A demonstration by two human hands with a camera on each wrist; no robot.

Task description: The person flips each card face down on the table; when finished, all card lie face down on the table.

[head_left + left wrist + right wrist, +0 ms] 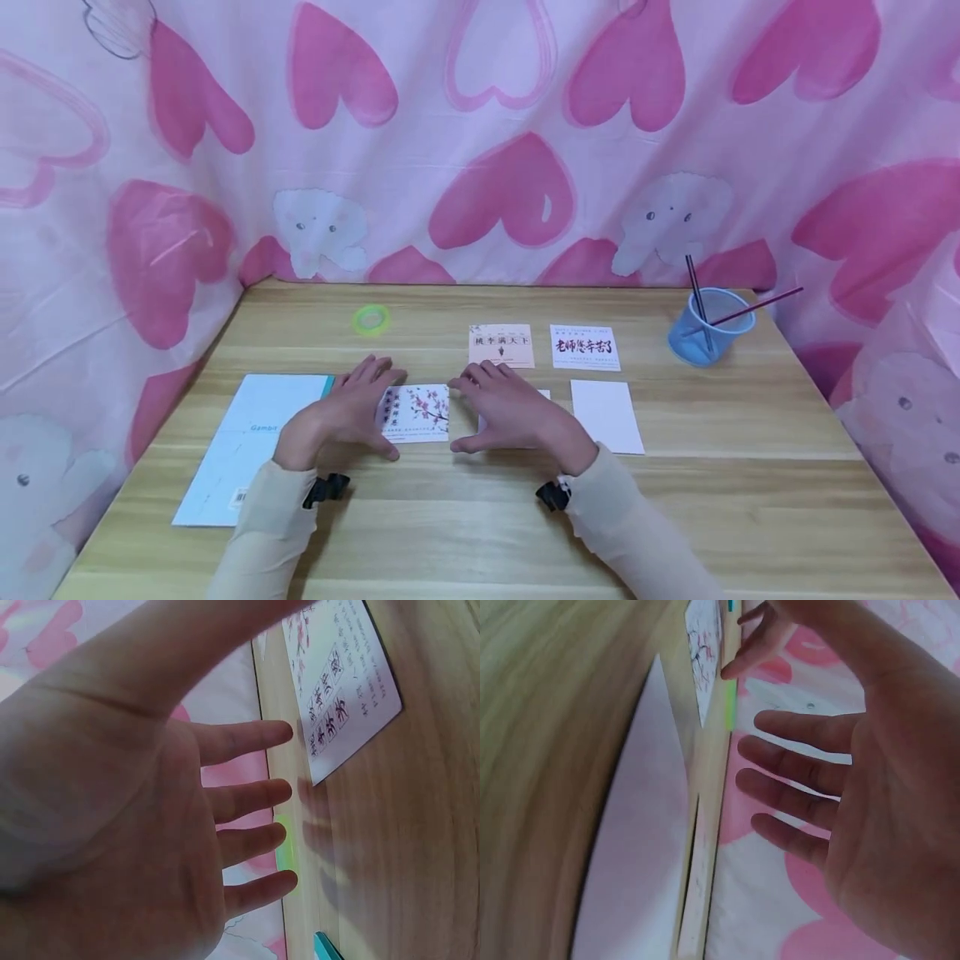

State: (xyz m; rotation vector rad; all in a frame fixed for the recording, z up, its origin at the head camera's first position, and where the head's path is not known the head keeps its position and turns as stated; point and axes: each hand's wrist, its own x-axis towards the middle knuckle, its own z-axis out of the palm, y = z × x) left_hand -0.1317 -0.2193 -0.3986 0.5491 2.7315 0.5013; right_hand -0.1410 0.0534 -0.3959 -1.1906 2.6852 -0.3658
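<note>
Two sleeved arms reach over the bench (480,517); left hand (352,412) and right hand (510,412), fingers spread flat and gripping nothing, flank the blossom card (416,412), apparently to square it.

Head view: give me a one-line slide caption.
Left hand and right hand, fingers spread, flank a blossom card on a wooden table.

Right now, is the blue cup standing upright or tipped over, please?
Upright: the blue cup stands on its base, mouth up, with two thin sticks leaning inside.
</note>
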